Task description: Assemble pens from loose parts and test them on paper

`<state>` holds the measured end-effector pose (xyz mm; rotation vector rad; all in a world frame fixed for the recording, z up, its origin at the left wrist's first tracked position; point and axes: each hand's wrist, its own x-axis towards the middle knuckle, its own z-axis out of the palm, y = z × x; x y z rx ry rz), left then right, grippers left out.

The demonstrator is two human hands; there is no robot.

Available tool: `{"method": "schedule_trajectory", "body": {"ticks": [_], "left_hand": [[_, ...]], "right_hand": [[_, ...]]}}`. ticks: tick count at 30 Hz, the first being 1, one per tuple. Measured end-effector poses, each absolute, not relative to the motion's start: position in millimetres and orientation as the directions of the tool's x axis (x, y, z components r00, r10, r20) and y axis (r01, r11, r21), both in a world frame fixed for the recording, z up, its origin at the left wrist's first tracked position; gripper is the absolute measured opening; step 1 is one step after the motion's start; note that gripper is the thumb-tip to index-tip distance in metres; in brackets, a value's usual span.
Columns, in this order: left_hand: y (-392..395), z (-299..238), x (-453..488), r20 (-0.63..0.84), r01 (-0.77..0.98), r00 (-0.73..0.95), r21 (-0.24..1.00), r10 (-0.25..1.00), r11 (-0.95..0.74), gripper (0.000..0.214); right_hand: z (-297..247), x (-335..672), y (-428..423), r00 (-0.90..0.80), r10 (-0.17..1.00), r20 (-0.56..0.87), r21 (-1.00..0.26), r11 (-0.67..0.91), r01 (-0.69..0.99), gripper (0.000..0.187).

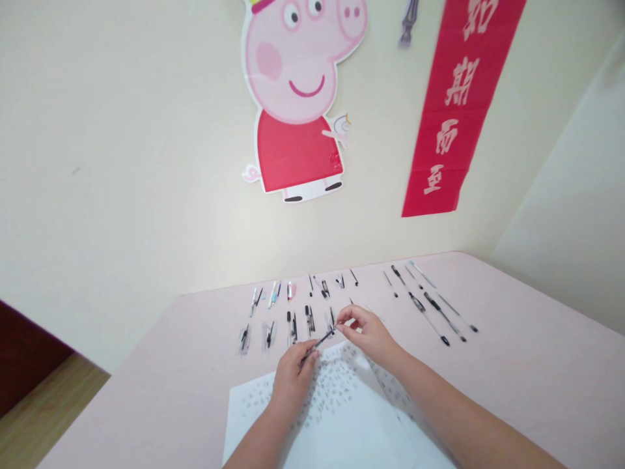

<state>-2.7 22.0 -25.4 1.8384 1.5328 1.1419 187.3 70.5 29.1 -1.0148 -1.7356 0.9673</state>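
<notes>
A slim dark pen (324, 339) is held slantwise above the top of a white sheet of paper (351, 430) covered with small handwritten marks. My left hand (293, 370) is wrapped round its lower end. At the upper end, the thumb and forefinger of my right hand (370, 333) pinch the tip; any small part between these fingertips is too small to make out. Just beyond my hands lie pens in clear wrappers or pieces, such as a black-capped pen (308, 319). The paper's right part looks folded or overlapped beneath my right forearm.
Rows of pens and pen parts lie along the back of the pink table (161, 384). To the right are several long pens and refills, among them a black pen (442, 312). Behind stands a wall with a pig cutout (300, 150) and a red banner (449, 117).
</notes>
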Motion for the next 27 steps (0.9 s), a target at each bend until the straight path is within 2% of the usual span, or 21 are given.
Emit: {"method": "schedule_trajectory", "body": {"ticks": [10,16,18,20,24,27], "left_hand": [[22,-25,-2,0.277,0.541,0.019,0.805,0.961,-0.243,0.027],[23,-28,-3,0.289,0.528,-0.007,0.814,0.957,-0.242,0.027],[23,-29,-3,0.293,0.532,-0.013,0.812,0.956,-0.242,0.027],[23,-30,-4,0.292,0.534,-0.021,0.812,0.956,-0.236,0.027],[22,-29,-3,0.281,0.518,-0.048,0.827,0.958,-0.217,0.028],[22,-28,-2,0.277,0.507,-0.052,0.835,0.959,-0.213,0.029]], "right_hand": [[30,187,68,-0.308,0.898,0.316,-0.892,0.391,0.225,0.006],[30,198,78,-0.3,0.889,0.346,-0.881,0.417,0.222,0.014],[22,207,89,-0.235,0.907,0.348,-0.862,0.409,0.301,0.015],[10,219,100,-0.166,0.925,0.342,-0.805,0.38,0.456,0.016],[-11,242,114,-0.081,0.94,0.331,-0.551,0.262,0.792,0.026],[-19,252,117,-0.064,0.947,0.314,-0.402,0.193,0.895,0.03]]}}
